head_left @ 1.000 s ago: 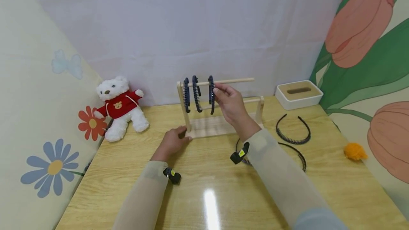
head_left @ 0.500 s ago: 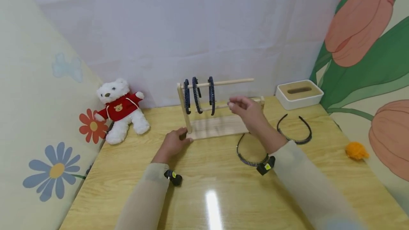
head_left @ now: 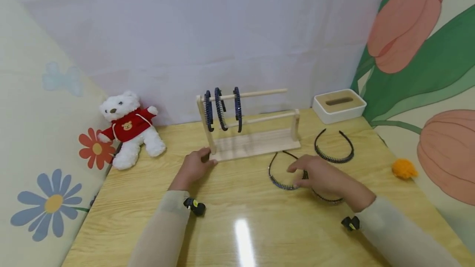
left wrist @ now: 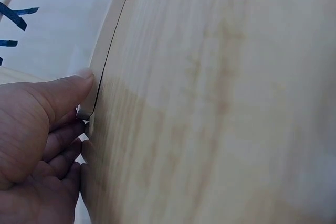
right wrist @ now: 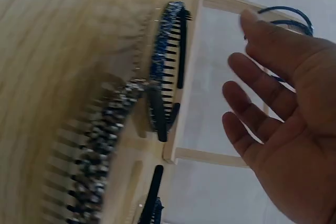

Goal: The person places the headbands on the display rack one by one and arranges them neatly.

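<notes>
A wooden rack (head_left: 256,143) stands on the table, with three dark toothed headbands (head_left: 238,108) hung on its upper rod, toward the left post. My left hand (head_left: 193,170) grips the left end of the rack's base; in the left wrist view the thumb (left wrist: 71,90) lies against the base's edge. Over the table, my right hand (head_left: 324,176) holds nothing, its fingers loosely bent. Beneath and beside it lie a blue glittery headband (right wrist: 160,51) and a silver-and-black one (right wrist: 100,150), partly hidden by the hand in the head view. Another headband (head_left: 335,160) lies farther right.
A white tissue box (head_left: 339,106) with a wooden top sits at the back right. An orange fluffy ball (head_left: 404,169) lies near the right edge. At the back left sits a white teddy bear (head_left: 128,129) in a red sweater. A white cloth (head_left: 167,44) hangs behind.
My right hand has let go of the third headband on the rod and moved right and down over the headbands on the table. My left hand has stayed at the rack's base.
</notes>
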Demonstrator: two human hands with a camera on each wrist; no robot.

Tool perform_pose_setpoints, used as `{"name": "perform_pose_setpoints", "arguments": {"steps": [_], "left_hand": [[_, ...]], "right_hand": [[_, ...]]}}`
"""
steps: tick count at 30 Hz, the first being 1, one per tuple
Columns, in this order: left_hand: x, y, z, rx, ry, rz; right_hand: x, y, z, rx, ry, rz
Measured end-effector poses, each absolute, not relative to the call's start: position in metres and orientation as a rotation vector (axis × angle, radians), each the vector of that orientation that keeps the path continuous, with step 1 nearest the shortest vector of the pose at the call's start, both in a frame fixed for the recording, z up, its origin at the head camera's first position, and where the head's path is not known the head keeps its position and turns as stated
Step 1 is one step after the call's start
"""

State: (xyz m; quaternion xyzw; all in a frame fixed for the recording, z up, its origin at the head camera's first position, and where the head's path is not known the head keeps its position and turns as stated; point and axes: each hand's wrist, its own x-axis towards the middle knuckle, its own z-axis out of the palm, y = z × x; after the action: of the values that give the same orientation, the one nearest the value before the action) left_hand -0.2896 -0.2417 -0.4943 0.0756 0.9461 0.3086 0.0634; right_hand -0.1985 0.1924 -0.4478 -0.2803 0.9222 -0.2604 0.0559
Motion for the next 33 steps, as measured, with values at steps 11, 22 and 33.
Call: {"name": "perform_pose_setpoints", "arguments": {"steps": [11, 22, 33], "left_hand": [[-0.286, -0.24, -0.497, 0.243, 2.831, 0.984], [-0.289, -0.245, -0.496, 0.2, 2.832, 0.969], [-0.288, -0.245, -0.494, 0.211, 2.84, 0.984]], "right_hand": [[-0.206, 0.188, -0.471, -1.028, 2.809, -0.344], [-0.2, 0.153, -0.466, -1.275, 2.695, -0.483], [-0.192, 0.126, -0.448, -0.643, 2.239, -1.566]]}}
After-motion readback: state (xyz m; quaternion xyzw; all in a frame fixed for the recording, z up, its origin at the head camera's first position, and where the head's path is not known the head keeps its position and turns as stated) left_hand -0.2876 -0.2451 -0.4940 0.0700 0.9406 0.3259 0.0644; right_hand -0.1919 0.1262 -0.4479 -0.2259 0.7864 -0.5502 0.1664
